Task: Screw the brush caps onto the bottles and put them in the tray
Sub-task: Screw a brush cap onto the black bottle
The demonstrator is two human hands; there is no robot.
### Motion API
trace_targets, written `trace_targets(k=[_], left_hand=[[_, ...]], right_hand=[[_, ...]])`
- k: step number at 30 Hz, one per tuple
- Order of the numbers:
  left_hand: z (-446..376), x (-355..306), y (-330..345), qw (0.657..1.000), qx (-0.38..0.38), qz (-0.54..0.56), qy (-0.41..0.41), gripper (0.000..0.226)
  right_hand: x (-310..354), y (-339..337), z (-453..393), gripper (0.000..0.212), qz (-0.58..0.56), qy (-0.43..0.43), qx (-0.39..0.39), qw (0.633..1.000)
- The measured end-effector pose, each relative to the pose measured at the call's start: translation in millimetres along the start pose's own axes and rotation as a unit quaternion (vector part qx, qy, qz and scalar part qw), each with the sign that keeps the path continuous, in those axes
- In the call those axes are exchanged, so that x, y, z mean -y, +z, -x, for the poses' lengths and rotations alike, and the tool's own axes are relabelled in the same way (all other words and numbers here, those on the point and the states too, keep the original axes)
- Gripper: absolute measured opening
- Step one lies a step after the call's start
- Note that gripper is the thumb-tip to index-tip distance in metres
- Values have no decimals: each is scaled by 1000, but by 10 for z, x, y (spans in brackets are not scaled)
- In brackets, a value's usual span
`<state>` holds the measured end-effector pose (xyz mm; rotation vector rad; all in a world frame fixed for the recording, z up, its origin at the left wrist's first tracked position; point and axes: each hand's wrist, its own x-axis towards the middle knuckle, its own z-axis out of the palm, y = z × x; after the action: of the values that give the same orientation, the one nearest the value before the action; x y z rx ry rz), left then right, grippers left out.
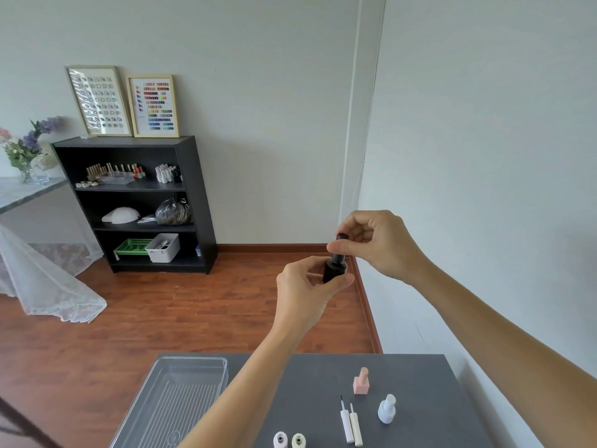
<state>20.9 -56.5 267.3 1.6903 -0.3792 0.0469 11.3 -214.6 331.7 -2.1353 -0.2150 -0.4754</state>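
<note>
I hold a black bottle (334,270) up in the air, well above the grey table (416,376). My left hand (303,286) grips its body from below and the left. My right hand (378,242) pinches the black brush cap (341,244) that sits on the bottle's neck. On the table stand a capped pink bottle (361,381) and a capped white bottle (386,409). Two loose brush caps (350,423) lie side by side, brushes pointing away from me. Two open bottles, lilac (280,440) and pale yellow (298,441), stand at the near edge. The clear plastic tray (206,362) sits on the left with nothing in it.
A wall runs close along the table's right side. Beyond the table lies wooden floor, with a black shelf (190,202) of bottles and boxes at the far wall. A lace-draped table with flowers (26,150) stands at far left.
</note>
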Motion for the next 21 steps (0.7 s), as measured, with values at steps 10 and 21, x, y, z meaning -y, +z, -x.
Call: trace_targets(k=[10,21], left_hand=[[-11,28,20,1000,-1,4,-10,20],[-17,56,102,1000,7,-1,-12,20]], right_hand=[[-121,-18,38,36,-13,-4,99,995],[-155,54,58,49,75,39,-30,996]])
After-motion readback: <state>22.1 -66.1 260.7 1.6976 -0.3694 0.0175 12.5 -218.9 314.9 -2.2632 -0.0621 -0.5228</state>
